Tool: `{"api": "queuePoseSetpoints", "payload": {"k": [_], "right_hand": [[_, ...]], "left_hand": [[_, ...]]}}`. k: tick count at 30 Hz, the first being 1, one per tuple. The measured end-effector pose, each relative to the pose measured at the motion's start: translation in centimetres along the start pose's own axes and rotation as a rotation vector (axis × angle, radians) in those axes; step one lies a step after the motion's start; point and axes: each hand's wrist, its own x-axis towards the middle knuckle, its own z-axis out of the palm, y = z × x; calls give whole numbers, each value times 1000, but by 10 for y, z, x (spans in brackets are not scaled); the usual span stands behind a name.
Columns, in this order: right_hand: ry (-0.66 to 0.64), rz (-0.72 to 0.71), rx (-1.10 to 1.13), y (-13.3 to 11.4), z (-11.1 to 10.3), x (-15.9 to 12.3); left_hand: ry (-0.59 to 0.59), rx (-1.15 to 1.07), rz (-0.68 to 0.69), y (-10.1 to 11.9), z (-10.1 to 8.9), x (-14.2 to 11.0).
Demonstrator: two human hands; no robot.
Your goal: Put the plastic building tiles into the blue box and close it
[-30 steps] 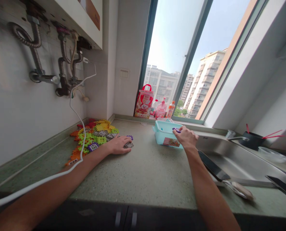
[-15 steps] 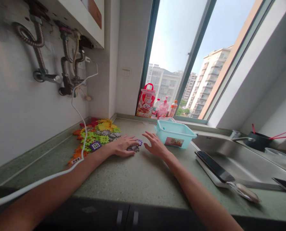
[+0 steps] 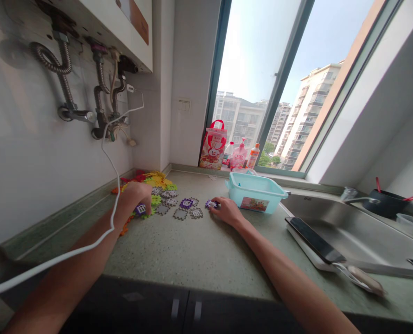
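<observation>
My left hand [image 3: 136, 197] reaches down into the heap of interlocking plastic pieces [image 3: 158, 178], its fingers bent around a purple window piece [image 3: 141, 208]. Part of its grip is hidden behind the hand itself. On the right, my right hand [image 3: 227, 212] rests low on the counter, thumb and fingers closed on the edge of another purple piece [image 3: 210, 204]. Between the hands lie several loose grey pieces [image 3: 180, 214] and a purple window piece [image 3: 186, 203].
A light-blue plastic basket [image 3: 258, 189] stands behind my right hand. Farther right are a phone [image 3: 314, 239] and a steel sink [image 3: 345, 227]. A white cable [image 3: 113, 204] crosses over my left forearm. Bottles and a red-handled box [image 3: 213, 148] line the windowsill.
My left hand has moved left from the grey pieces to the heap, leaving pieces spread on the counter. My right hand, open before, has closed on a purple piece.
</observation>
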Motion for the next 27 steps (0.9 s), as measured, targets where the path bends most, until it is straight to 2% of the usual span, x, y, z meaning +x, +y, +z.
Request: {"api": "queuePoseSetpoints", "payload": {"k": [4,7,9,11,13,15,17,19,23,27], "right_hand": [[122,8,41,-2,-2,1],[194,-8,76,-4,-5,3],[221,-10,87,-5,-7,3],[228,-9,92,-6,-8,4],[220,-13,95,-6,-7,4],[212,-17,96,-5,-5,5],[208,-20,101,-4,-4,5],[208,-22,109,-3,-3,4],[192,-31,131,-2,-4,4],[171,-24,145,-3,-8,2]], "left_hand": [[-65,47,27,5,-5,-11],[22,49,54,3,-11,-15],[139,21,97,2,-13,-14],[290,-43,239,7,-12,-11],[428,-139,475,20,-6,-7],[495,-242,708,40,6,-4],[477,-317,855,60,21,0],[416,-359,929,74,36,5],[265,-351,949,81,53,12],[257,-403,948,79,55,16]]}}
